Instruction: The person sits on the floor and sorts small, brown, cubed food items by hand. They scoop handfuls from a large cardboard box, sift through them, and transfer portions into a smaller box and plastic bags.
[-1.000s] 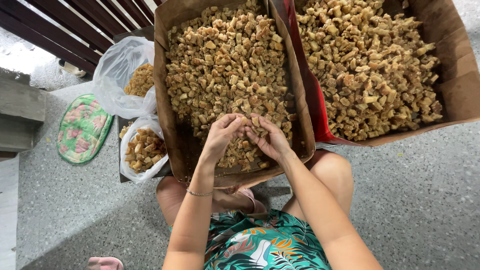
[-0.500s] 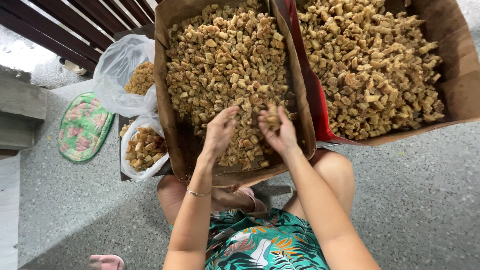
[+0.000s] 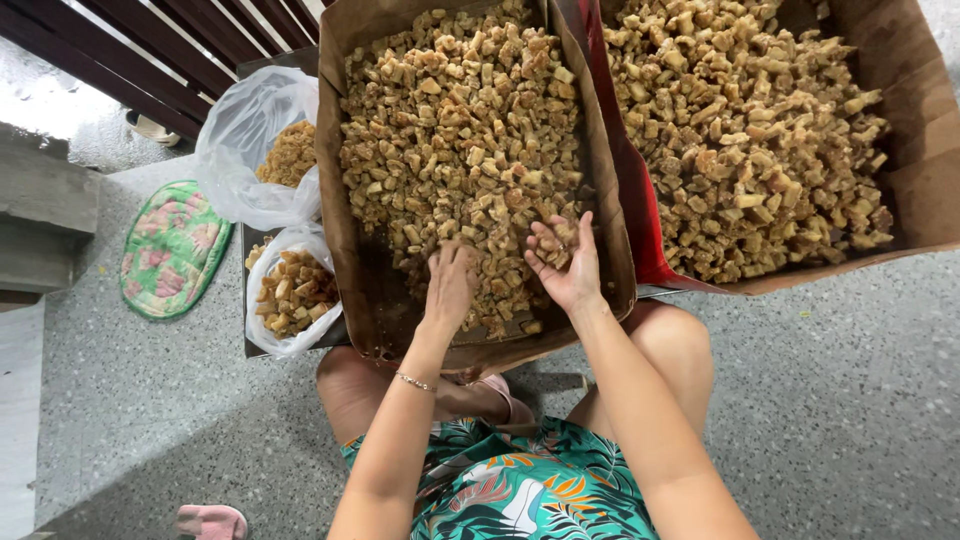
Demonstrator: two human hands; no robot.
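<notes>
Right hand has lifted, cupped open holding brown chunks; left hand lies open, flat on them.

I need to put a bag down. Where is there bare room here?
Bare floor lies right of the knee, below the right box. More lies between the green mat and small bag. Both boxes are full; the left box shows a bare corner beside the left hand.

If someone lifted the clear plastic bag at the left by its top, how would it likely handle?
The upper plastic bag looks thin and crumpled, so it would probably be floppy and sag round its brown chunks. Its mouth gapes open, so pieces might spill if it tilts. It seems only partly filled, so likely light.
</notes>
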